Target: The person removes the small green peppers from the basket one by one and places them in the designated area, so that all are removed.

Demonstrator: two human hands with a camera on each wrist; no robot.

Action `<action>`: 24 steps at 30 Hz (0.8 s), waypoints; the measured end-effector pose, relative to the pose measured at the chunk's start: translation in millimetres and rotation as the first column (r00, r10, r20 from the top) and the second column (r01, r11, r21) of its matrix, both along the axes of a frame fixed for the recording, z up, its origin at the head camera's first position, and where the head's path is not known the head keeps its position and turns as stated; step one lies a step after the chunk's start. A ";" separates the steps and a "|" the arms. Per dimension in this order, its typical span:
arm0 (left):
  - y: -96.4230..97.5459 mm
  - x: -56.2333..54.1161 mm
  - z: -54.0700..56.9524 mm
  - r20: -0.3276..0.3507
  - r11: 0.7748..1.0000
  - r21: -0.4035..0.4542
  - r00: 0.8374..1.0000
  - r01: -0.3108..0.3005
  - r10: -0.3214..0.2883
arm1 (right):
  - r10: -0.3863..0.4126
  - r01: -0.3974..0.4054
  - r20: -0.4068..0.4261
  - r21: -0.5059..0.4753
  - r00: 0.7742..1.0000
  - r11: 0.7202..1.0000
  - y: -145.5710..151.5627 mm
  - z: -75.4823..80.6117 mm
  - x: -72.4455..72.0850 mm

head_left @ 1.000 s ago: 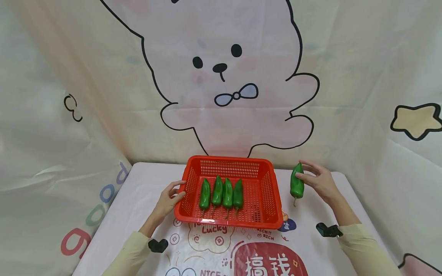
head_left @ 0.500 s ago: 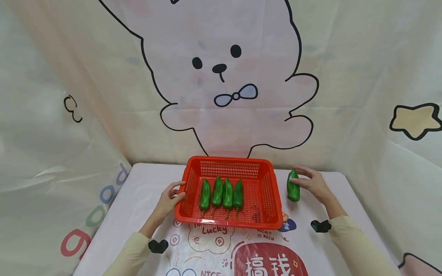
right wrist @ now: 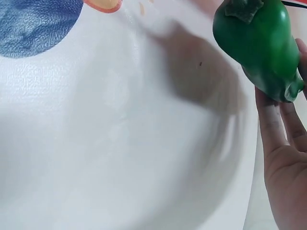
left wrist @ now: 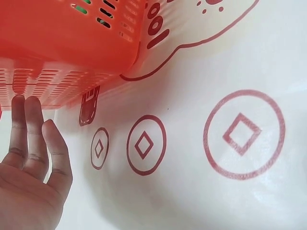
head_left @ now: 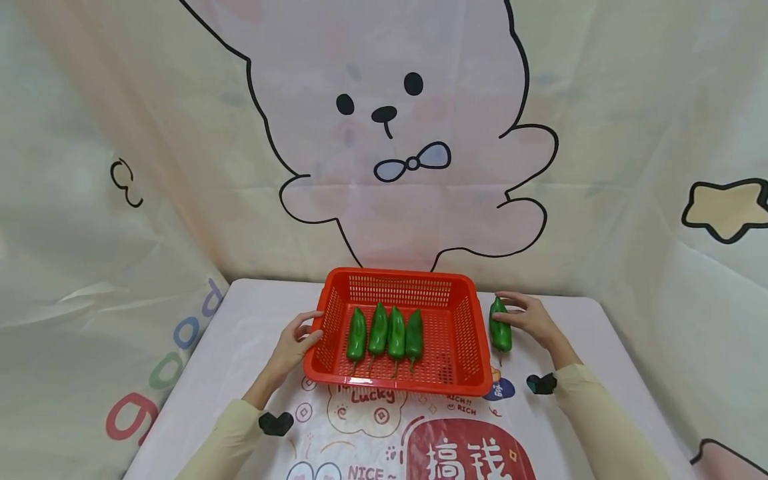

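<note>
Pale fabric (head_left: 210, 153) hangs behind and on both sides of the red basket (head_left: 414, 385); a large cartoon bear (head_left: 384, 40) is drawn directly behind it, and a yellow star (head_left: 726, 205) is printed off to its right. Under the red basket lies the white cover of the desk (head_left: 264, 300), with the lettering "Lucky" (head_left: 373, 398) just in front of it, a red printed shape (head_left: 471, 443) further forward and a blue one (head_left: 500, 389) beside its front right corner.

Inside the red basket, left of its middle, four green peppers (head_left: 396, 333) lie in a row, stems toward the person. At its left side the left hand (head_left: 294, 341) holds the rim, thumb and index finger over the edge, other fingers up against the outer wall.

Just beyond its right side the right hand (head_left: 534, 320) pinches another pepper (head_left: 501, 337) between thumb and fingers near the tip end; that pepper's stem points toward the person, and shadows of hand and pepper fall on the white cover. Both hands come from pale yellow sleeves (head_left: 588, 407).
</note>
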State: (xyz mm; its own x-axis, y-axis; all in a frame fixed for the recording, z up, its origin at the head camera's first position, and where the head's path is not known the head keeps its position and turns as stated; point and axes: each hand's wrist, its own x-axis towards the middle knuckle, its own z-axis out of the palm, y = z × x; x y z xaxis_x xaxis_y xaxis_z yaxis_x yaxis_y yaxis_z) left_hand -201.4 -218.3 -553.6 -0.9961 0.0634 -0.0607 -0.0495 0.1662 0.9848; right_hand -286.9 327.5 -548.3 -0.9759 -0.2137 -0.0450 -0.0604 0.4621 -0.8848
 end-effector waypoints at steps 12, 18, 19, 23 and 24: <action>-1.6 -0.8 -3.5 -0.003 1.000 0.003 1.000 -0.005 0.005 | -0.044 0.038 0.057 0.105 0.997 0.994 -3.0 -13.5 -10.8; -1.4 -1.2 -3.4 0.003 1.000 0.003 1.000 -0.001 0.001 | -0.069 0.064 0.045 0.113 0.997 0.992 -1.3 -18.8 -19.0; -1.2 -1.4 -3.4 0.004 1.000 0.000 1.000 -0.002 0.002 | -0.070 0.065 0.039 0.109 0.997 0.992 -1.3 -19.2 -20.3; -0.4 -1.8 -2.7 0.013 1.000 -0.002 1.000 -0.006 0.006 | -0.071 0.069 0.023 0.105 0.997 0.992 -2.4 -21.2 -24.1; -0.4 -1.8 -2.5 0.015 1.000 -0.002 1.000 -0.008 0.008 | -0.069 0.067 0.018 0.105 0.997 0.992 -2.6 -22.1 -24.7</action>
